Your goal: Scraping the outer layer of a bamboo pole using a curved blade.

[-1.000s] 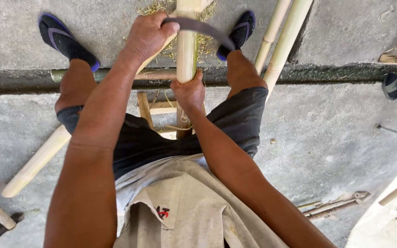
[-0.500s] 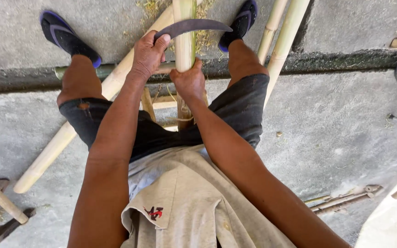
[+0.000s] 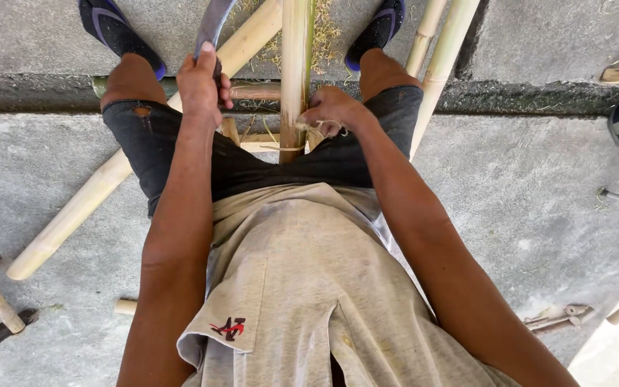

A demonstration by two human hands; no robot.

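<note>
Gripping a curved blade (image 3: 213, 25), left hand (image 3: 202, 82); right hand (image 3: 331, 111) fingers clamp bamboo pole (image 3: 296, 64).

Curved blade (image 3: 213, 25) cut off at top edge; its handle hidden inside left hand (image 3: 202, 82); bamboo pole (image 3: 296, 64) top cropped.

The bamboo pole (image 3: 297, 64) was pale, smooth and faintly glossy, with frayed fibres at its lower end. The curved blade (image 3: 213, 25) looked like dull grey metal. The floor (image 3: 531, 186) was rough, matt concrete. The shirt (image 3: 309, 287) was worn beige cloth.
</note>
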